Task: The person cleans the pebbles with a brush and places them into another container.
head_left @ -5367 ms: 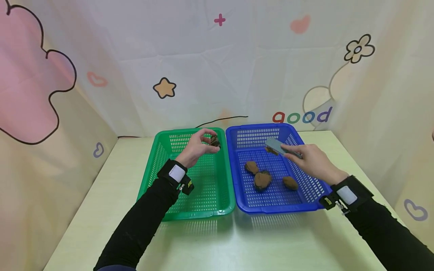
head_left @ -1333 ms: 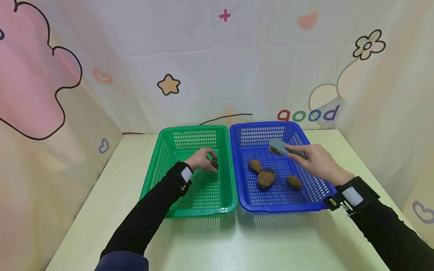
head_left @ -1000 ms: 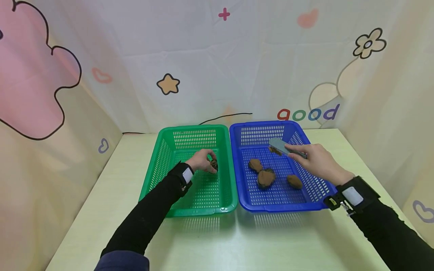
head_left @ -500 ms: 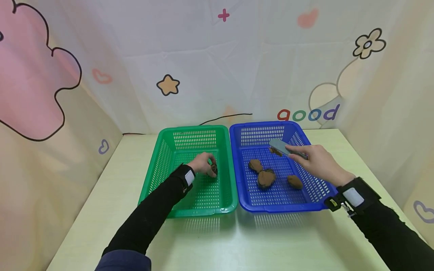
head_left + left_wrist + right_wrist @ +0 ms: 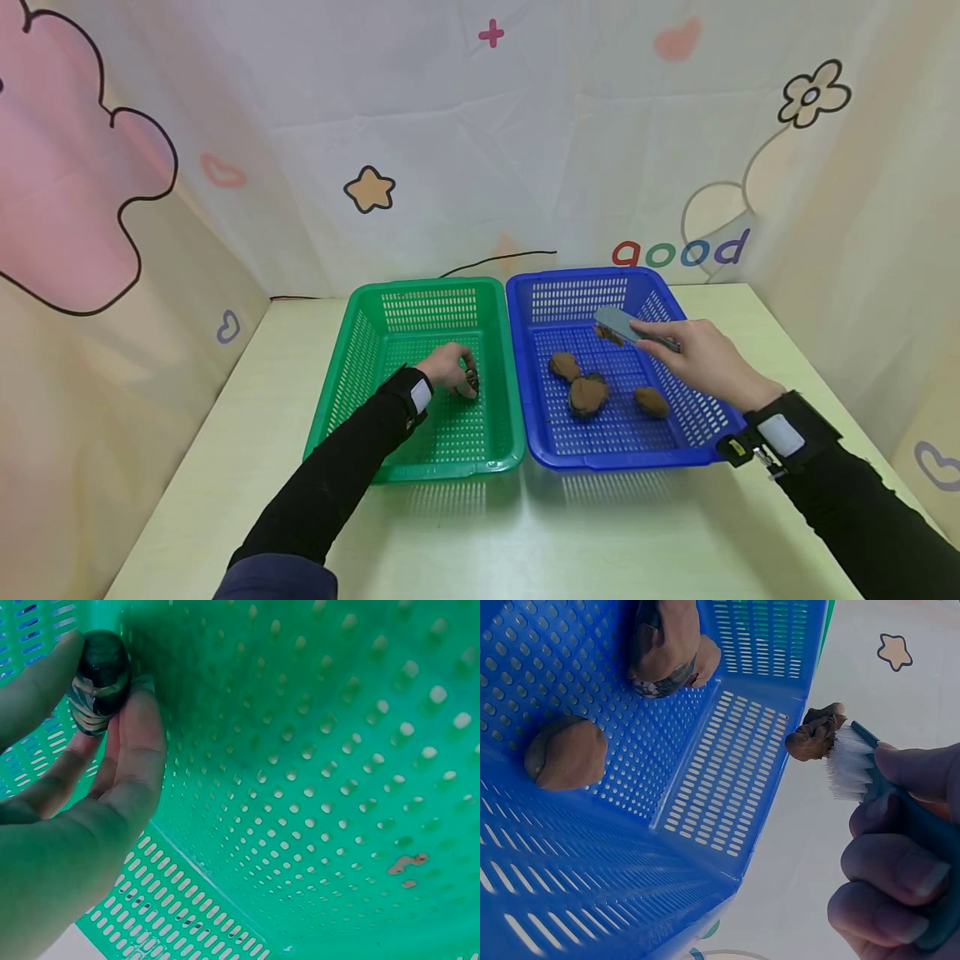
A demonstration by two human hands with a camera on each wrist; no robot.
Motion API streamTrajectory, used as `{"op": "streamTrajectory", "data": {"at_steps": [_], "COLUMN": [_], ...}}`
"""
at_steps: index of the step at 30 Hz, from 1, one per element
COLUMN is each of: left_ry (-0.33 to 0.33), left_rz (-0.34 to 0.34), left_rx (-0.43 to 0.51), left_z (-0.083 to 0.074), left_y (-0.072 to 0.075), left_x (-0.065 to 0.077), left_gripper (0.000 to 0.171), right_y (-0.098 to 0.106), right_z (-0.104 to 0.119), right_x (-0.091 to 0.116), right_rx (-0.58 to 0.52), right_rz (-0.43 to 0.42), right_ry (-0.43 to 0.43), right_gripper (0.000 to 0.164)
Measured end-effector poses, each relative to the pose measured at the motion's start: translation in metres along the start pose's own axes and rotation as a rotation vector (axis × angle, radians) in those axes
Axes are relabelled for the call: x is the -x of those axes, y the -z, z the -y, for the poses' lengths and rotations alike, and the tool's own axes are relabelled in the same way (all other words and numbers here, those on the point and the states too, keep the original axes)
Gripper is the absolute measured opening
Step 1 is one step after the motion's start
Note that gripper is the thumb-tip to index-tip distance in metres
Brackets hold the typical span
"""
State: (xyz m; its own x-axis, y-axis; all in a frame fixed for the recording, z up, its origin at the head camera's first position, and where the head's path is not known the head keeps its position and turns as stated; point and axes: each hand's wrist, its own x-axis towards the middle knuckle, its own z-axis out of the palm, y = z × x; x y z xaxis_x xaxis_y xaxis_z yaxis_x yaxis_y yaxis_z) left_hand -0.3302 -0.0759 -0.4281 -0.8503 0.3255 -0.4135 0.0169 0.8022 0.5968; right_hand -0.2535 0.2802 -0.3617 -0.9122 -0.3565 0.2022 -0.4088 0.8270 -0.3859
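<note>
In the head view my left hand [image 5: 445, 367] is down inside the green basket [image 5: 465, 468], near its right wall. Its thumb and fingertips pinch a dark, glossy stone with pale bands [image 5: 100, 682], seen closest in the left wrist view. My right hand [image 5: 701, 357] holds a grey-green brush [image 5: 617, 322] over the blue basket [image 5: 622, 461]. White bristles show in the right wrist view, with a clump of brown clay [image 5: 815, 733] stuck to their tip. Below lie a large clay-covered stone [image 5: 588, 397] and two smaller clay-covered lumps [image 5: 651, 403].
Both baskets stand side by side on a pale table [image 5: 480, 542], their rims nearly touching. A printed curtain [image 5: 465, 150] hangs behind and along both sides. Small brown clay crumbs [image 5: 409, 862] stick to the green basket.
My left hand has gone from above the green basket's back right down into it, still pinching the stone. In the last second it shifted slightly nearer. My right hand stays put with the brush.
</note>
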Motion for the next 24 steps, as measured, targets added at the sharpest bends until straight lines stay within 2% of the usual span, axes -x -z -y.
{"op": "streamTrajectory", "data": {"at_steps": [10, 15, 18, 21, 23, 24], "left_ry": [0.039, 0.041, 0.037, 0.064, 0.077, 0.031], "left_rz": [0.020, 0.049, 0.041, 0.018, -0.014, -0.042], "left_rx": [0.004, 0.011, -0.003, -0.015, -0.019, -0.008], "left_z": [-0.002, -0.005, -0.007, -0.008, -0.005, 0.005], "left_y": [0.001, 0.004, 0.007, 0.008, 0.008, 0.007], "left_x": [-0.002, 0.007, 0.011, 0.007, -0.003, -0.018], "left_gripper": [0.042, 0.046, 0.041, 0.038, 0.039, 0.036], "right_y": [0.001, 0.004, 0.006, 0.008, 0.009, 0.009], "right_z": [0.003, 0.005, 0.007, 0.009, 0.010, 0.011], "right_x": [0.000, 0.001, 0.001, 0.000, 0.000, 0.000], "right_rx": [-0.023, -0.059, -0.078, -0.086, -0.092, -0.096], "right_rz": [0.007, -0.018, -0.040, -0.052, -0.061, -0.066], "right_ry": [-0.017, -0.015, -0.007, 0.002, 0.010, 0.014], "right_gripper": [0.040, 0.040, 0.040, 0.040, 0.040, 0.040]}}
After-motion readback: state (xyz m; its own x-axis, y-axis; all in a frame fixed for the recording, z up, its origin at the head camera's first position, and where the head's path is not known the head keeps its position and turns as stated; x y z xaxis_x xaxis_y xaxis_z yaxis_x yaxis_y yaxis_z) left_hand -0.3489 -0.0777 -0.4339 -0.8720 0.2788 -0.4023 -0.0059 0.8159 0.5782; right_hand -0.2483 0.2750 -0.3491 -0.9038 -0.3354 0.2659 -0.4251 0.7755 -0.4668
